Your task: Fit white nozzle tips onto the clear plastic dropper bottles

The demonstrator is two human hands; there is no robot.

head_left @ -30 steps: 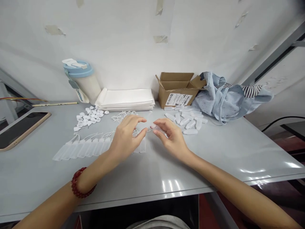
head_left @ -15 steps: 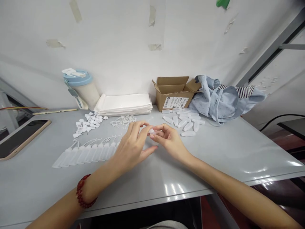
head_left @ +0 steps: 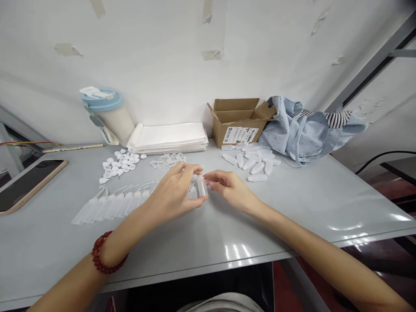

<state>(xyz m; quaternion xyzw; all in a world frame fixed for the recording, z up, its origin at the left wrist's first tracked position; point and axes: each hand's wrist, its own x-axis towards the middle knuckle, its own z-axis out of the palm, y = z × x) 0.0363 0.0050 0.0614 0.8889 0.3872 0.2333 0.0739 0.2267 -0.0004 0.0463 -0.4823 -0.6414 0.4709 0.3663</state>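
Observation:
My left hand (head_left: 177,186) is closed on a small translucent plastic bottle (head_left: 202,186), thumb at its lower end and fingers by its neck. Curled at the upper right side of the bottle are the fingers of my right hand (head_left: 229,186); what lies between their tips is hidden. A row of similar bottles with white string loops (head_left: 110,206) lies under and left of my left forearm, partly covered by it. Loose bottles (head_left: 258,167) are heaped beyond my right hand. White caps (head_left: 118,164) and a tangle of white strings (head_left: 167,160) lie beyond my left hand.
Along the wall stand a blue-lidded cup (head_left: 112,115), a stack of white sheets or envelopes (head_left: 169,135), an open cardboard box (head_left: 238,125) and a bundle of light blue cloth (head_left: 305,134). A phone (head_left: 30,184) lies at the table's left side.
The bottle now shows upright between my left thumb and fingers, where before my fingers mostly hid it. My right hand has shifted slightly, and the whole view has tilted a little.

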